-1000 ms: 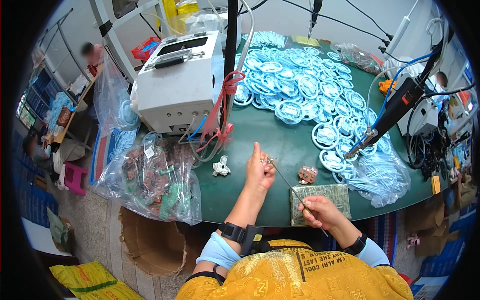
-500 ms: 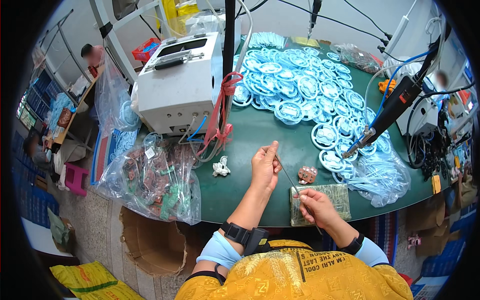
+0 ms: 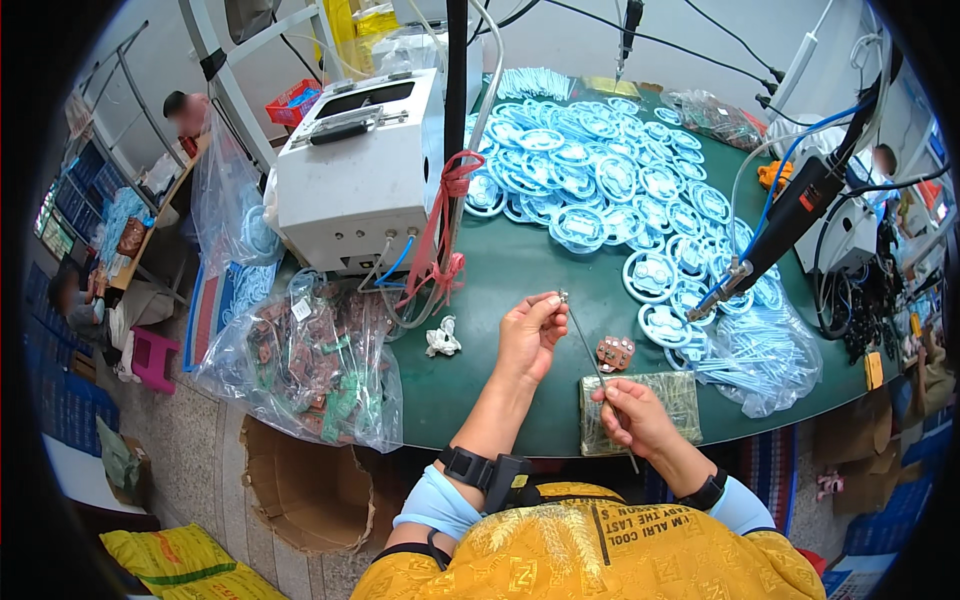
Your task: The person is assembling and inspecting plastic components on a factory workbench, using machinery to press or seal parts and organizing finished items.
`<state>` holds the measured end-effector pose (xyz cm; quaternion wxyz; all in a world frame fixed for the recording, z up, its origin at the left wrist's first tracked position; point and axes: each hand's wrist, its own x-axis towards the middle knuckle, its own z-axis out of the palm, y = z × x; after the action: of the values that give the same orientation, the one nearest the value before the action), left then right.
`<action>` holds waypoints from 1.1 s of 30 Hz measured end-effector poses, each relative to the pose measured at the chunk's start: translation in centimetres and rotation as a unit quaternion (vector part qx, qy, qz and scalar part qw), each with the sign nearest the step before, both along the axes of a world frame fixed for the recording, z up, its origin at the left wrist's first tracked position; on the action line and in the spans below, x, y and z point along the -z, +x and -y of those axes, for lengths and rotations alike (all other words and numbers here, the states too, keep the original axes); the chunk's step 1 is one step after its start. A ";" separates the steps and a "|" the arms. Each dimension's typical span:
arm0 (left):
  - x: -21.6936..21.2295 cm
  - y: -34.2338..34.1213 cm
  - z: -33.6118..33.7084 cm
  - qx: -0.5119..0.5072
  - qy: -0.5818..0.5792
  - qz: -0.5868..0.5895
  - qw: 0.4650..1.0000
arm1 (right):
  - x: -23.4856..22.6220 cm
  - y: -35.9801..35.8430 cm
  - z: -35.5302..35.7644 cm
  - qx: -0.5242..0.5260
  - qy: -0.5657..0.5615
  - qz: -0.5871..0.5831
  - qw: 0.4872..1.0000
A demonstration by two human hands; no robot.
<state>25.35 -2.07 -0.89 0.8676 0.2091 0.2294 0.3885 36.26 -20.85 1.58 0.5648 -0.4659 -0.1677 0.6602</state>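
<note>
A thin dark metal rod (image 3: 584,340) slants between my hands over the near part of the green table. My right hand (image 3: 638,418) grips it low down, with its lower end sticking out below the fingers. At the upper end, my left hand (image 3: 532,338) is closed with thumb and fingertips pinched together; a small metallic piece (image 3: 563,296) shows at the fingertips, too small to name. Beneath my right hand lies a flat block wrapped in clear tape (image 3: 668,395). Just beyond it sits a brown part with metal contacts (image 3: 615,352).
Light-blue ring-shaped parts (image 3: 600,175) are heaped across the table (image 3: 480,400). A white machine box (image 3: 350,190) stands left, behind a plastic bag of brown and green parts (image 3: 320,360). A black tool on an arm (image 3: 800,205) hangs at right, above bagged blue sticks (image 3: 765,355).
My left thumb has come down from pointing up, and its fingertips now pinch at the rod's top, where a small metallic piece shows. My right hand has barely moved.
</note>
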 end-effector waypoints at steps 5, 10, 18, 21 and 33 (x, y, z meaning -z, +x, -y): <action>1.0 -0.8 -0.3 -0.004 -0.015 -0.044 0.999 | -0.5 0.5 0.3 -0.014 0.009 0.023 1.000; 0.9 -1.0 0.1 0.001 -0.060 -0.015 0.998 | -0.6 0.5 0.1 -0.015 0.001 0.050 0.999; 0.4 -0.9 -0.1 0.011 -0.002 0.007 1.000 | -0.4 0.3 -0.1 -0.018 0.000 0.060 0.998; 0.8 -1.0 -0.2 0.001 0.002 0.026 1.000 | -0.4 0.3 -0.2 -0.018 0.003 0.056 0.998; 0.4 -1.5 -0.5 0.045 -0.048 0.051 0.996 | -0.7 1.1 -0.1 -0.029 -0.001 0.022 0.999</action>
<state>23.81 -1.53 -1.31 0.9041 0.1567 0.1934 0.3474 37.40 -20.79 2.32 0.5413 -0.4760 -0.1929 0.6657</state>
